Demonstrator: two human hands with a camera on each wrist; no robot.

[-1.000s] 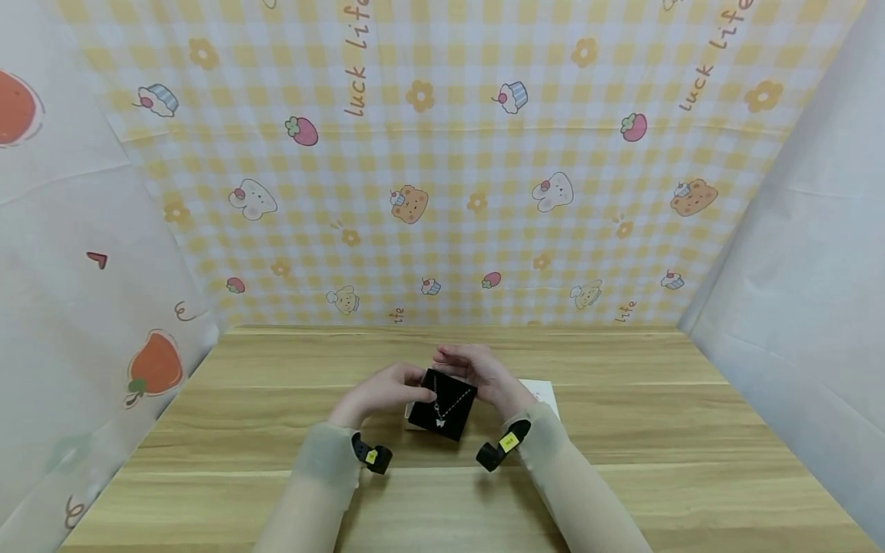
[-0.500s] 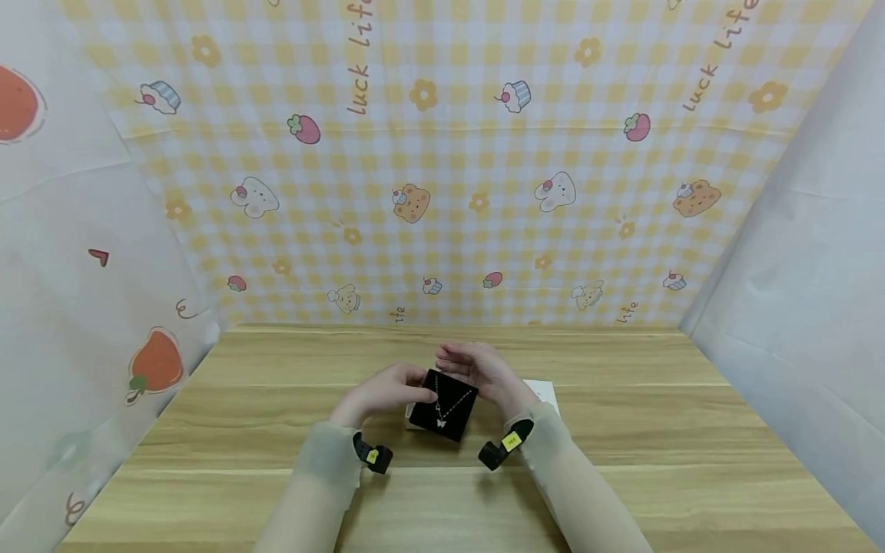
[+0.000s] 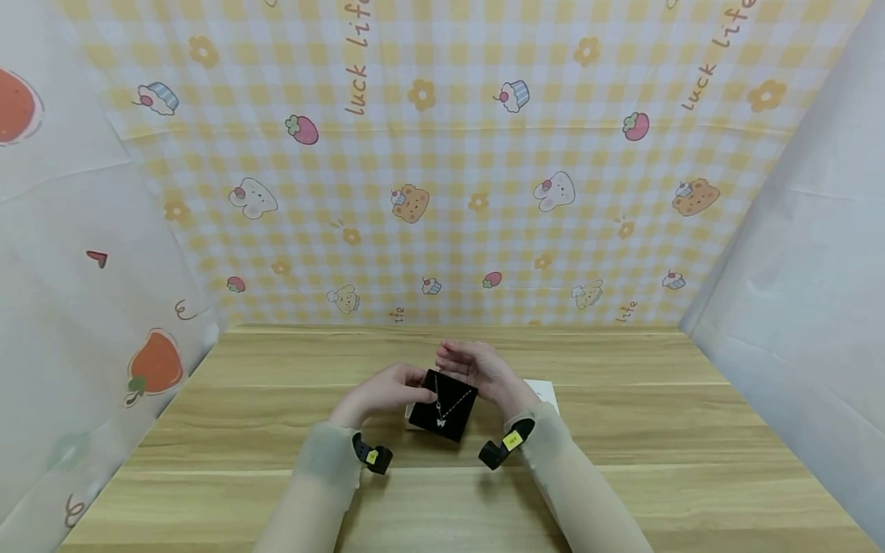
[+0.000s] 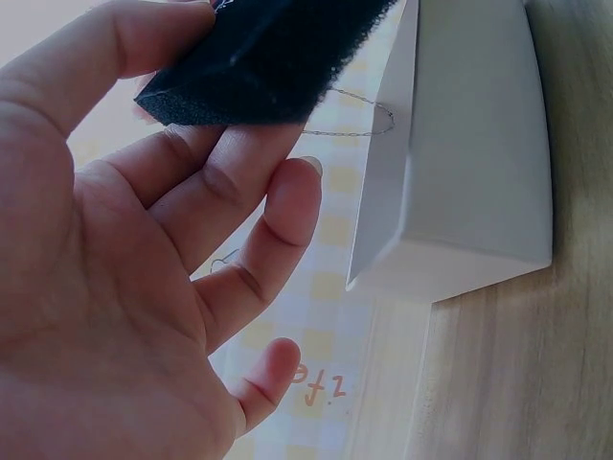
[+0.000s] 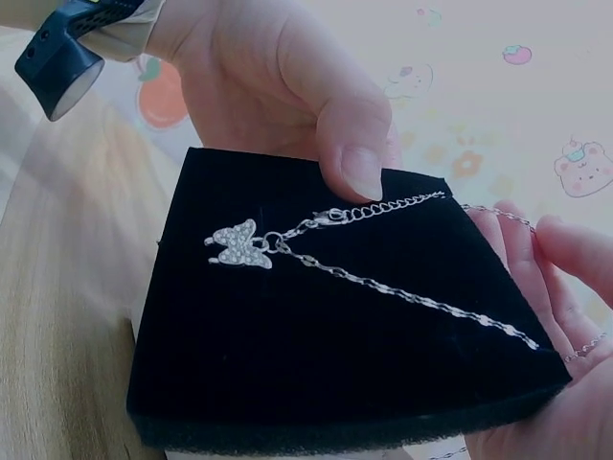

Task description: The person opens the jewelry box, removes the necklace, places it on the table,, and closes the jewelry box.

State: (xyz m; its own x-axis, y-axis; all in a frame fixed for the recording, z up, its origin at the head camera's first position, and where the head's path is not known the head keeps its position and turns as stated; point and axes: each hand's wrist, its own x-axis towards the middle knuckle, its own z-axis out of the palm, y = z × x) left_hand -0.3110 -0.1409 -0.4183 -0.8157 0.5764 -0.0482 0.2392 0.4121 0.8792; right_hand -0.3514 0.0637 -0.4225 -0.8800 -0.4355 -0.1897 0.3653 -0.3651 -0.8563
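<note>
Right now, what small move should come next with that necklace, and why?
Probably the right hand should tuck the loose part of the necklace behind the black pad: a loop dangles past the pad's underside, chain runs to that hand's fingers, and the left hand grips the pad.

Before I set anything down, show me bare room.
Bare: pale wooden tabletop from the beige left sleeve to the strawberry-printed cloth, and from the white piece to the plain white cloth. Crowded: the centre, where left hand and right hand flank a black foam square above a white box.
</note>
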